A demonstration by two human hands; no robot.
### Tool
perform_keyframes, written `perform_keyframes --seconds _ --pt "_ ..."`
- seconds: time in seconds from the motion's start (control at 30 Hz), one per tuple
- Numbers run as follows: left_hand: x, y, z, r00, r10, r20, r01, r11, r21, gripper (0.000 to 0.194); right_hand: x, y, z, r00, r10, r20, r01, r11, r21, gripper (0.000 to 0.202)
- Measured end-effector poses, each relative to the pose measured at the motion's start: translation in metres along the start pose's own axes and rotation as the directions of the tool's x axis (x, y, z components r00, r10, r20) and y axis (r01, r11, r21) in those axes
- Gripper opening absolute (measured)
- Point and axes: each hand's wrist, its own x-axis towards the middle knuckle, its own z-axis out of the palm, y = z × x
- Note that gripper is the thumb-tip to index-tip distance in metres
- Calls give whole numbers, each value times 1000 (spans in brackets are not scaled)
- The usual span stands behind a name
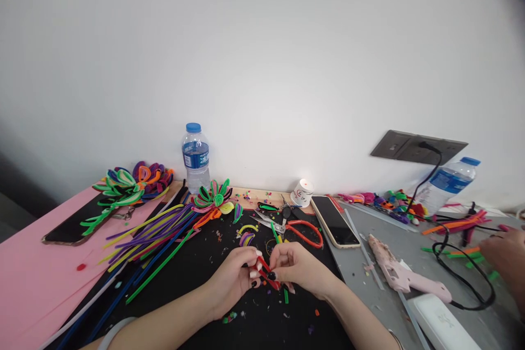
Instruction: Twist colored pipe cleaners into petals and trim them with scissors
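Between my two hands is a bent red pipe cleaner (266, 270). My left hand (235, 276) pinches its left side with thumb and fingers. From the other side, my right hand (297, 268) grips it between thumb and forefinger; part of it is hidden by the fingers. Just beyond my hands lie a small striped purple and yellow pipe-cleaner piece (246, 238) and scissors (303, 232) with red handles. A pipe-cleaner flower (215, 197) with green, pink and black petals sits farther back. Loose pipe cleaners (151, 235) fan out to the left.
A water bottle (196, 158) and paper cup (302, 193) stand near the wall. Right of the black mat (184, 306) are a phone (335, 221), a pink glue gun (406, 276) with a black cord, and another person's hand (504, 249). Finished pipe-cleaner flowers (131, 183) lie at left.
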Motion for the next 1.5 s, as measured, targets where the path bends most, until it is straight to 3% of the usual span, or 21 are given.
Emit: perform_keyframes --seconds 0.23,0.8,1.03,1.5 --pt "-1 0 -1 1000 4 0 -4 1000 27 16 0 5 0 999 20 34 -20 1000 4 14" --pt "-1 -1 -1 998 48 26 -50 995 81 20 -5 -9 2 995 84 60 -87 994 61 23" --pt "-2 -2 -1 993 70 93 -83 985 150 20 -4 -5 0 989 117 89 -126 986 113 21" --pt "-7 -1 6 997 22 76 -43 956 290 19 -4 1 -6 983 132 124 -131 991 -20 21"
